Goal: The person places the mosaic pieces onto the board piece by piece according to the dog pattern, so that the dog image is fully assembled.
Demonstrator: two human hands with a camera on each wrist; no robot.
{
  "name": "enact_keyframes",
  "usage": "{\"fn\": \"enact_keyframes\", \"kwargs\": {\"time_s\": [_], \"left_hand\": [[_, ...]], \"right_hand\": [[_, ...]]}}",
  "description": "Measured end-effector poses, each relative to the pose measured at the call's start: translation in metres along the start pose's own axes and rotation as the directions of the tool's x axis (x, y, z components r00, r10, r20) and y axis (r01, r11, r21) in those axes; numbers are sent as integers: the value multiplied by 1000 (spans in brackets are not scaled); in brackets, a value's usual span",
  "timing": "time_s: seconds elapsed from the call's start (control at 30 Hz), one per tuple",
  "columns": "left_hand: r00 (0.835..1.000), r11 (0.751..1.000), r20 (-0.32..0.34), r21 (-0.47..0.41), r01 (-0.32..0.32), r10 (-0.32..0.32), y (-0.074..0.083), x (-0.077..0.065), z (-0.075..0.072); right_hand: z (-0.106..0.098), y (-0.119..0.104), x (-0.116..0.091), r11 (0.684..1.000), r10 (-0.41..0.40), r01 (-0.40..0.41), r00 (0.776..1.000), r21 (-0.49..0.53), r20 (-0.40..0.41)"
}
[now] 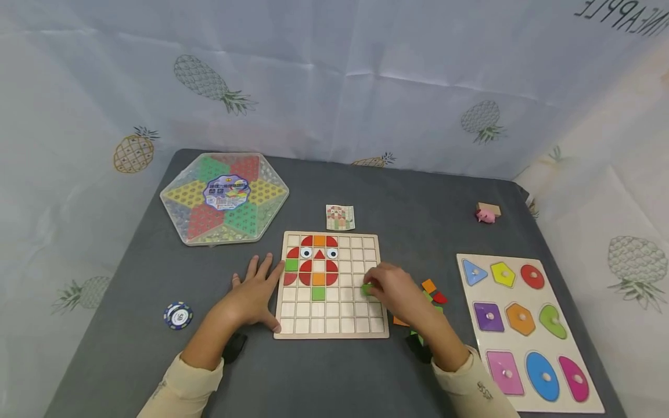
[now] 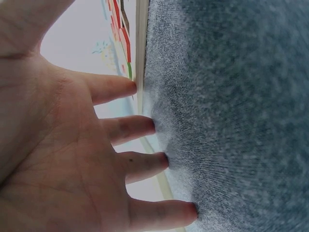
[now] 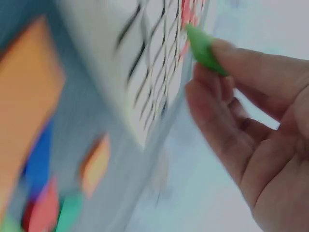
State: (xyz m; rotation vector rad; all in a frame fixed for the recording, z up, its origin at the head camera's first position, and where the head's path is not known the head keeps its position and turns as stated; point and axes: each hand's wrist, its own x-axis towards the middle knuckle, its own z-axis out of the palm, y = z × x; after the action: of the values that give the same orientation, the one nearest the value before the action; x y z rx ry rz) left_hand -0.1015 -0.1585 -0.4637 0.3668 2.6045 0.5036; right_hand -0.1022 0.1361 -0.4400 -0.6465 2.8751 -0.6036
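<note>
A wooden grid board lies mid-table, its upper left cells filled with red, orange and green tiles and two googly-eye pieces. My left hand rests spread at the board's left edge, fingers straight, thumb by the lower left corner. In the left wrist view that hand has its fingertips down on the grey cloth and the board's edge. My right hand pinches a green tile between thumb and fingers, over the board's right side. A single green tile sits below the orange one.
Loose tiles lie right of the board, partly under the right forearm. A small pattern card is behind the board. A hexagonal boxed game stands back left, a poker chip left, a shape puzzle right, a pink pig figure back right.
</note>
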Motion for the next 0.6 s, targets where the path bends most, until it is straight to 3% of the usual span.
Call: {"fn": "enact_keyframes", "kwargs": {"time_s": [0.13,0.2,0.37,0.6], "left_hand": [[1000,1000,9,-4,1,-1,1,1,-1],[1000,1000,10,-3,2,-2,1,1,-2],[1000,1000,20,16,12,-13,0,2,-2],[999,1000,26,12,19,-19,2,2,-4]], "right_hand": [[18,-29,13,987,-163,164,985,0,58],[26,-41,17,979,-205,205,976,0,80],[40,-57,24,977,-213,210,971,34,105],[47,-58,27,978,-204,207,973,-17,109]]}}
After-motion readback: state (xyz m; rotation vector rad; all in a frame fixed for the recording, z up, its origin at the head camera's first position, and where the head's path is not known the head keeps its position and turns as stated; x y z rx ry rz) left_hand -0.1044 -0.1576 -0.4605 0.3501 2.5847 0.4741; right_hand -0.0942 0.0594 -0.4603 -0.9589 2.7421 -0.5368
